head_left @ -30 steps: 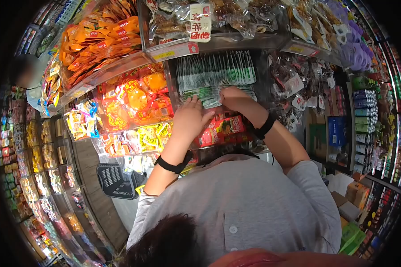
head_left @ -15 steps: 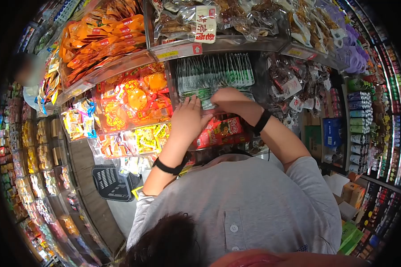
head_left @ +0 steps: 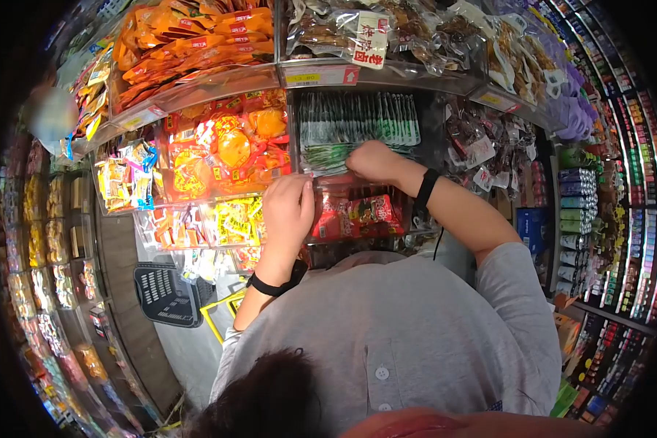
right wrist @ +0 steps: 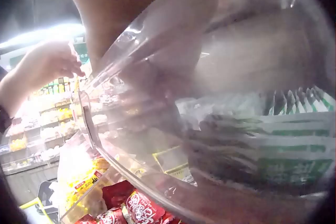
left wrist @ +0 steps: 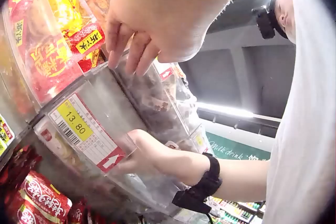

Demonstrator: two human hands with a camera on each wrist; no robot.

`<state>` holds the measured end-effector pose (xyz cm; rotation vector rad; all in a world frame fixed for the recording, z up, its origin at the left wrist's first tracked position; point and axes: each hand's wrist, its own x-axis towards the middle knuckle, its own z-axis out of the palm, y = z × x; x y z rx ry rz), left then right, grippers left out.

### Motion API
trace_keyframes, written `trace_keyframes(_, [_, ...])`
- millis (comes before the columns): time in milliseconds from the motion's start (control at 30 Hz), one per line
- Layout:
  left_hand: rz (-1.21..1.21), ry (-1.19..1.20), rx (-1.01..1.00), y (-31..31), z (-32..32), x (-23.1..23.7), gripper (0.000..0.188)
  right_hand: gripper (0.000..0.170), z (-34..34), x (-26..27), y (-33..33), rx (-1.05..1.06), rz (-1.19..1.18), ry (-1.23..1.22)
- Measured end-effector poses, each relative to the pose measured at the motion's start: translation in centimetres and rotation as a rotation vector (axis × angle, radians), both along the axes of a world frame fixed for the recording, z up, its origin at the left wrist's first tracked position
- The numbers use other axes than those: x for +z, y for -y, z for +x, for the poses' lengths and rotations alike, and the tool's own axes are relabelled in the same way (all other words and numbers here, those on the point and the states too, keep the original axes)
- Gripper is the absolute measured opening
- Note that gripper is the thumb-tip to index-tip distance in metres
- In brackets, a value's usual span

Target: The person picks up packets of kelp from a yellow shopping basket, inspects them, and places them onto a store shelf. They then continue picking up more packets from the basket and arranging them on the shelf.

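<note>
My right hand [head_left: 376, 161] reaches into a clear plastic bin of green-and-silver snack packets [head_left: 361, 120]. Its knuckles are bent over the front packets, and its fingertips are hidden, so I cannot tell whether they pinch one. Through the bin's clear front, the right wrist view shows blurred green-and-white packets [right wrist: 294, 150] beside that hand. My left hand [head_left: 287, 208] is at the bin's front left corner. In the left wrist view, the left hand [left wrist: 157, 19] has loosely bent fingers [left wrist: 137, 50] at the clear divider's edge, holding nothing.
Red-and-yellow snack bags [head_left: 230, 142] fill the bin to the left. Dark vacuum packs [head_left: 482, 146] lie to the right. Red bags [head_left: 361, 215] sit below, behind a price tag [left wrist: 79, 129]. Orange packets [head_left: 197, 47] stand above. A dark basket [head_left: 166, 292] is at lower left.
My left hand has drawn back from the packets to the bin's front corner, its fingers closer together. My right hand stays at the packets. The view has shifted slightly.
</note>
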<state>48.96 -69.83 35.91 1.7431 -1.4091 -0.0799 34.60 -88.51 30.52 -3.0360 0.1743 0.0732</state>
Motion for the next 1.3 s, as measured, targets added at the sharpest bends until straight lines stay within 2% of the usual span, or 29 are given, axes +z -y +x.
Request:
trace_keyframes(67, [0.016,-0.009,-0.011,-0.2,0.1,-0.3,0.01,0.004,-0.1,0.5,0.2,-0.021,0.062,-0.039])
trace_keyframes(233, [-0.011,0.022,-0.034,-0.3,0.4,0.2,0.01,0.009,-3.2,6.0,-0.4,-0.253,0.231,0.322])
trace_keyframes(300, [0.035,0.05,-0.078,0.5,0.4,0.7,0.011,0.009,-6.2,8.4,0.4,-0.341,0.14,0.496])
trace_keyframes(367, [0.119,0.097,-0.152,2.1,0.1,1.2,0.011,0.007,-8.7,10.0,-0.4,-0.55,0.214,0.675])
trace_keyframes(400, [0.184,0.138,-0.209,3.3,0.0,1.0,0.011,0.007,-9.8,10.4,-1.0,-0.661,0.254,0.765])
trace_keyframes(500, [0.418,0.257,-0.376,7.5,-0.4,-0.1,0.011,0.009,-12.2,10.6,-1.8,-0.742,0.112,0.842])
trace_keyframes(600, [0.713,0.337,-0.509,10.6,-1.0,-1.9,0.012,0.008,-13.9,9.8,-2.7,-0.825,0.218,0.909])
trace_keyframes(700, [0.9,0.478,-0.55,12.0,-1.4,-4.4,0.013,0.008,-15.5,8.9,-3.6,-0.867,0.292,0.925])
trace_keyframes(800, [0.769,0.687,-0.488,12.1,-1.1,-5.9,0.012,0.008,-16.7,9.0,-4.5,-0.89,0.289,0.897])
trace_keyframes(933, [0.759,0.878,-0.532,11.9,0.4,-6.4,0.013,0.007,-17.9,8.7,-4.3,-0.841,0.229,0.921])
trace_keyframes(1033, [0.935,0.992,-0.631,11.9,-0.4,-5.0,0.013,0.007,-18.1,9.0,-4.2,-0.868,0.28,0.939])
trace_keyframes(1133, [0.558,0.775,-0.753,12.4,-0.9,-4.0,0.022,0.008,-18.1,9.2,-4.1,-0.877,0.325,0.946])
trace_keyframes(1233, [0.336,0.761,-1.018,13.8,-2.5,-4.1,0.028,0.008,-18.3,9.5,-3.9,-0.856,0.357,0.942])
trace_keyframes(1267, [0.432,0.754,-1.078,14.3,-2.7,-5.3,0.027,0.008,-18.3,9.7,-3.9,-0.855,0.37,0.937])
trace_keyframes(1300, [0.431,0.772,-1.088,14.4,-3.0,-5.0,0.026,0.008,-18.5,9.9,-4.0,-0.853,0.384,0.932])
